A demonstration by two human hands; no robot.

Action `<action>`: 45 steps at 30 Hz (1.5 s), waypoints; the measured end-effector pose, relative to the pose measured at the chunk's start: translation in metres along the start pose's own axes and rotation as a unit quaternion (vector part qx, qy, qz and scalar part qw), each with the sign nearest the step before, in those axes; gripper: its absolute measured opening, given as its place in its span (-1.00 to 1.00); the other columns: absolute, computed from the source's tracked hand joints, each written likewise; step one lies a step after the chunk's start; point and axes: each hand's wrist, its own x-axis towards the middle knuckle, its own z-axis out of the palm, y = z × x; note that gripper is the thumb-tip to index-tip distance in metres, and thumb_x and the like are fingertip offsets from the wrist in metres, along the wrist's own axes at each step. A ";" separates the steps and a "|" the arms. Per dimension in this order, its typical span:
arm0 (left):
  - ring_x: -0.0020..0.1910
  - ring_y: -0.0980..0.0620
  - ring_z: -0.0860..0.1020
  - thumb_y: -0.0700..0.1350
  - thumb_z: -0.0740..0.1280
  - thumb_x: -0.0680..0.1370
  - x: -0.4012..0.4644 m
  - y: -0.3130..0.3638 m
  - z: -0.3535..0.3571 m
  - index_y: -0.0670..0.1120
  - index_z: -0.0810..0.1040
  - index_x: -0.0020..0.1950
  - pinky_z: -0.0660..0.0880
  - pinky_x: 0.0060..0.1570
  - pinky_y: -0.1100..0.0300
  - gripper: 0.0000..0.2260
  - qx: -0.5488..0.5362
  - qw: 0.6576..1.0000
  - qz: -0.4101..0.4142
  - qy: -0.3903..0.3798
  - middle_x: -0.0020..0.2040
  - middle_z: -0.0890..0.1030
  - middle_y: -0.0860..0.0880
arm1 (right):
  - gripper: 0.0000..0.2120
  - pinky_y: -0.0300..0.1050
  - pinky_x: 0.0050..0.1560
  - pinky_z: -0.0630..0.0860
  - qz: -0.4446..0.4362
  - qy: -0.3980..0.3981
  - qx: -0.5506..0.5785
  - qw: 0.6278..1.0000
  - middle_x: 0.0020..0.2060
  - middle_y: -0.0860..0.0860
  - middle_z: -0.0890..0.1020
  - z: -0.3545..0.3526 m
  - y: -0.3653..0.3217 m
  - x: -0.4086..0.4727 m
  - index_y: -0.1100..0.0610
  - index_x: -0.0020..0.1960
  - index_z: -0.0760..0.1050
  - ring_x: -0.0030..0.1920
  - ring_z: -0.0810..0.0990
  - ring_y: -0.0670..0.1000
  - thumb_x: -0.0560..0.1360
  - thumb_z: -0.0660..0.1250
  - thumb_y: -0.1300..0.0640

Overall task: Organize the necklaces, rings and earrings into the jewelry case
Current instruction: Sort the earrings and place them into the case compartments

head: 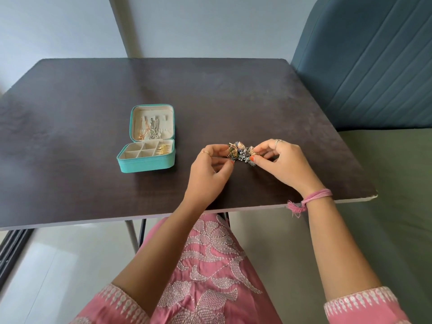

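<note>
While the teal jewelry case [146, 146] sits open to your left on the dark table [70, 183], you work at a small heap of earrings [242, 153] lying between your hands, well apart from the case. Your left hand [210, 170] pinches the heap's left end, thumb and forefinger nearly closed on a gold and green piece; your right hand [284, 163] pinches the right end the same way, on a pale beaded cluster. Holding both ends at once makes sense: the pieces look tangled, and pulling from opposite sides should part them without dragging the whole heap. Whether each pinch has one earring alone, you cannot tell from here.

Inside the raised lid, necklace chains [150, 130] hang from the hooks, so that part looks done. Gold rings [163, 148] fill the slotted section at the right of the base, kept upright by the rolls. The square compartments [140, 151] beside them appear bare, likely reserved for what you are sorting now.

You keep the case flat with its lid tipped back, so either hand can drop a freed earring straight in.
</note>
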 end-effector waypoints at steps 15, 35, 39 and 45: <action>-0.07 0.05 0.62 -0.29 0.32 0.53 0.007 0.006 -0.005 -0.10 0.57 0.04 0.55 0.06 0.17 -0.85 -0.110 0.987 -0.113 -0.037 -0.07 0.66 -0.04 | -0.76 -0.18 -0.01 0.54 0.096 -0.027 0.080 0.992 -0.13 -0.10 0.60 -0.021 -0.008 0.010 -0.05 0.00 0.53 -0.15 0.65 -0.10 0.41 0.42 0.22; 0.11 -0.04 0.62 -0.20 0.33 0.56 0.010 0.047 0.009 -0.30 0.55 0.21 0.55 0.14 0.18 -0.73 -0.429 0.875 -0.217 -0.060 0.12 0.64 -0.21 | -0.65 -0.33 0.08 0.51 -0.184 -0.007 -0.042 0.982 0.03 -0.05 0.60 -0.026 -0.059 -0.009 0.06 0.14 0.49 0.02 0.60 -0.13 0.43 0.36 0.36; 0.01 0.00 0.63 -0.24 0.37 0.53 0.010 0.048 0.010 -0.29 0.57 0.17 0.58 0.02 0.26 -0.76 -0.495 0.833 -0.247 -0.019 0.14 0.62 -0.22 | -0.69 -0.24 0.06 0.55 -0.231 0.045 -0.047 0.971 0.00 0.00 0.60 -0.016 -0.055 -0.012 0.12 0.14 0.51 0.01 0.61 -0.03 0.44 0.37 0.37; -0.13 0.07 0.66 -0.28 0.36 0.51 0.004 0.048 0.013 -0.24 0.65 -0.16 0.59 -0.04 0.29 -0.90 -0.575 0.775 -0.262 -0.003 -0.14 0.68 -0.13 | -0.71 -0.25 0.05 0.57 -0.242 0.094 0.014 0.966 0.01 0.01 0.58 -0.003 -0.052 -0.014 0.16 0.12 0.52 0.02 0.62 -0.07 0.43 0.39 0.37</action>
